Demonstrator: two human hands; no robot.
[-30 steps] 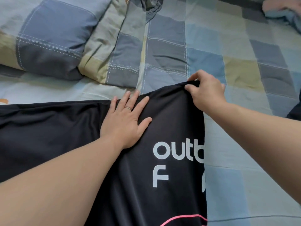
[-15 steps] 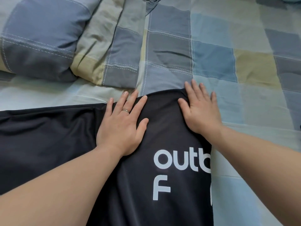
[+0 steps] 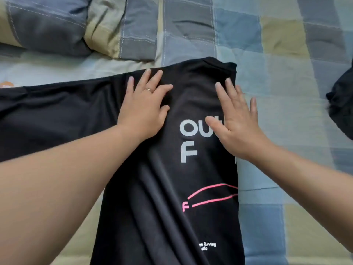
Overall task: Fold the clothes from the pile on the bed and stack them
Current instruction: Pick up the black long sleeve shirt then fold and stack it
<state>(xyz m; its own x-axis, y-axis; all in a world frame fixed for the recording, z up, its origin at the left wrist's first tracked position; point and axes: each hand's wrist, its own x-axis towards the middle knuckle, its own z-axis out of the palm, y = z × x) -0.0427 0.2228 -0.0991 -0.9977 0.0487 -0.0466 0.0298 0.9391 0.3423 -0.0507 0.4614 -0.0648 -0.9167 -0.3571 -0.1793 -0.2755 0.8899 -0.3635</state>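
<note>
1. Way over at 10 o'clock there's a checked pillow at the head of the bed, well apart from the action.
2. At 9 o'clock the left sleeve of the black T-shirt lies spread out flat. That side isn't folded in yet.
3. The left hand is palm down on the shoulder area, fingers straight and spread, gripping nothing. There's a ring on one finger. My guess is it's pinning the cloth so it doesn't slide.
4. The shirt runs from dead centre down to 6 o'clock, flat on the bed. The white lettering and pink lines get cut off at a straight right edge, so that side looks already folded under.
5. The right hand, around 1 o'clock from centre, is also flat and open, with its fingers lying over the lettering right by that edge. It's probably pressing the crease down.
6. The checked bed cover carries on past it.
7. At 3 o'clock a dark garment pokes in at the frame edge, well apart from the shirt. It might be the pile, but I can't tell what it is.
8. As for containers, no basket or box shows up. The bed holds everything, and I don't see a finished stack in view.
</note>
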